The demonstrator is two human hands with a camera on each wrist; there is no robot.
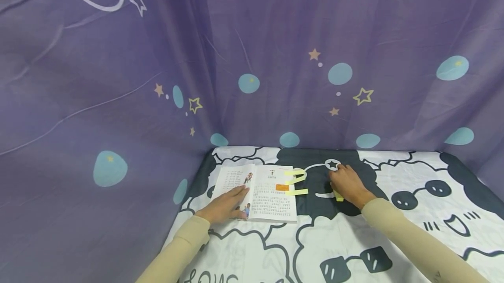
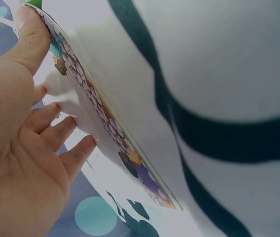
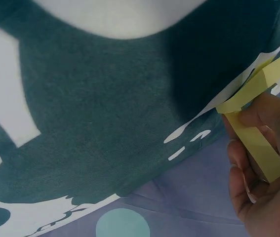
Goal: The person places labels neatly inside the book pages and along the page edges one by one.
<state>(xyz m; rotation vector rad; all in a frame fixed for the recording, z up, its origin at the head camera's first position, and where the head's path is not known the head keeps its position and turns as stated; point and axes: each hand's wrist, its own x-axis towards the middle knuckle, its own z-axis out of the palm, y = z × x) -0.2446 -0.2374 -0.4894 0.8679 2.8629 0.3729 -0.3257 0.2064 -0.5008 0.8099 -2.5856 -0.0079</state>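
An open book (image 1: 260,192) lies on the patterned tablecloth (image 1: 354,239), with three yellow sticky strips (image 1: 296,182) jutting from its right page edge. My left hand (image 1: 225,205) rests flat on the left page, fingers straight; the left wrist view shows those fingers (image 2: 60,133) pressing the page edge (image 2: 105,123). My right hand (image 1: 347,183) lies to the right of the book on the cloth's dark patch. It holds a yellow sticky-note pad (image 3: 256,131), a corner of which peeks out under the hand (image 1: 338,196). Its fingers curl around the pad in the right wrist view.
A purple curtain (image 1: 252,55) with stars and blue dots hangs behind the table and along the left side. The cloth bears black-and-white cartoon figures (image 1: 429,191). Both sleeves are beige (image 1: 417,239).
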